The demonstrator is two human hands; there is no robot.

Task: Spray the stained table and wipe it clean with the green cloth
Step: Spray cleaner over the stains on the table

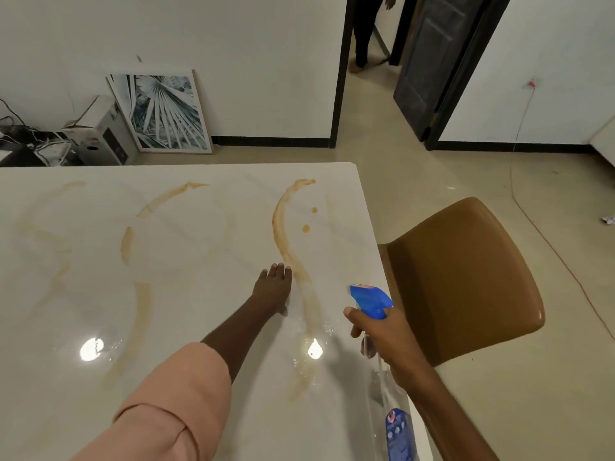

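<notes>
A glossy white table [206, 247] carries several curved brown stains; the darkest stain [283, 234] runs down its right side and looks wet and paler near the bottom. My left hand [273, 287] lies flat on the tabletop just left of that stain, fingers straight. My right hand [382, 331] grips the neck of a clear spray bottle [392, 414] with a blue trigger head [369, 299], held above the table's right edge with the nozzle pointing left. No green cloth is in view.
A tan chair [462, 277] stands close against the table's right edge. Beyond the table, a framed picture [161, 113] leans on the wall beside a white appliance [100, 134] and cables. A person [362, 31] stands in the open doorway.
</notes>
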